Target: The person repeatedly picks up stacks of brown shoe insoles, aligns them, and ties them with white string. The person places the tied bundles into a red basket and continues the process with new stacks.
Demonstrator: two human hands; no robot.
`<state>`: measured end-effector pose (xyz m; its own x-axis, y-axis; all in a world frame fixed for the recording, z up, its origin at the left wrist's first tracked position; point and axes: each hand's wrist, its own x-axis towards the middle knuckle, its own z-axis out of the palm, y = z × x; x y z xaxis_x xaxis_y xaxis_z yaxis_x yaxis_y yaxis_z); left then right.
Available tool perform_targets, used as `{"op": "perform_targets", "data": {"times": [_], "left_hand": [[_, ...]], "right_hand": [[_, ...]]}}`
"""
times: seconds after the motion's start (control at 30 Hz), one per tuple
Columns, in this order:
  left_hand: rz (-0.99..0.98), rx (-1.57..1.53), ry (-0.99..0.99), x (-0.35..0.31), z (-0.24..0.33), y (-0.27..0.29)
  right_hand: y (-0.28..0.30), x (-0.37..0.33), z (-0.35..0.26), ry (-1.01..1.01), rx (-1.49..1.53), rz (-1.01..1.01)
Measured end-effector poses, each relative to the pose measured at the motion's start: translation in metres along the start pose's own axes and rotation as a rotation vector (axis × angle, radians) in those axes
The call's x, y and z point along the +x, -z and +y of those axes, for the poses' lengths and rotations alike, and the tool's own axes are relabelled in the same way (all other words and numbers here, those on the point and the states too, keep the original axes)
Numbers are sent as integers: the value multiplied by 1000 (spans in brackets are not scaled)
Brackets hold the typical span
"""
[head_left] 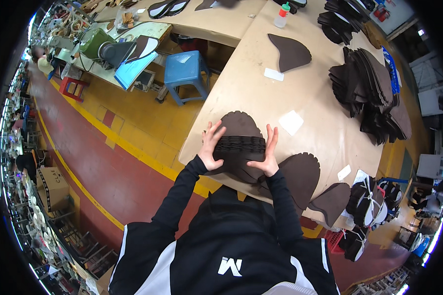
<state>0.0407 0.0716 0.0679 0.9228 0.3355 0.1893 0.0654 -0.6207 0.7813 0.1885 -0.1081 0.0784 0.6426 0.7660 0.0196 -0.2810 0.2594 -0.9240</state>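
Note:
A stack of dark brown, curved cut pieces (240, 144), which look like shoe parts, lies at the near left edge of the table, its layered edges facing up in a band. My left hand (210, 146) clasps its left side, the thumb along the near face and the fingers raised. On the opposite side my right hand (268, 153) presses in with the thumb over the near face and fingers stretched upward. The palm sides touching the stack are partly hidden. Beyond the band a scalloped brown piece (237, 121) shows. Right of my right hand lie further scalloped brown pieces (302, 177).
The tan-covered table (231, 91) carries a single brown piece (291, 52), white paper slips (291, 122), a bottle (282, 15) and tall piles of brown pieces (362, 78). Tied bundles (368, 200) sit at the right. A blue stool (183, 71) stands left of the table.

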Motion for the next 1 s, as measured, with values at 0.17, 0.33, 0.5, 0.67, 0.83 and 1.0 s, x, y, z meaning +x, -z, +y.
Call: {"op": "perform_targets", "data": {"times": [0.17, 0.33, 0.5, 0.67, 0.83, 1.0], "left_hand": [[-113, -2, 95, 12, 6, 4], [69, -156, 60, 12, 12, -10], [141, -98, 35, 6, 1, -11], [151, -157, 30, 16, 14, -19], [49, -161, 47, 12, 3, -21], [112, -282, 86, 5, -2, -22]], "right_hand": [[10, 7, -8, 111, -789, -42], [-15, 11, -5, 320, -375, 675], [-5, 12, 8, 164, -639, 342], [6, 19, 32, 130, -467, 423], [28, 7, 5, 96, 174, 295], [58, -39, 46, 259, -606, -138]]}}
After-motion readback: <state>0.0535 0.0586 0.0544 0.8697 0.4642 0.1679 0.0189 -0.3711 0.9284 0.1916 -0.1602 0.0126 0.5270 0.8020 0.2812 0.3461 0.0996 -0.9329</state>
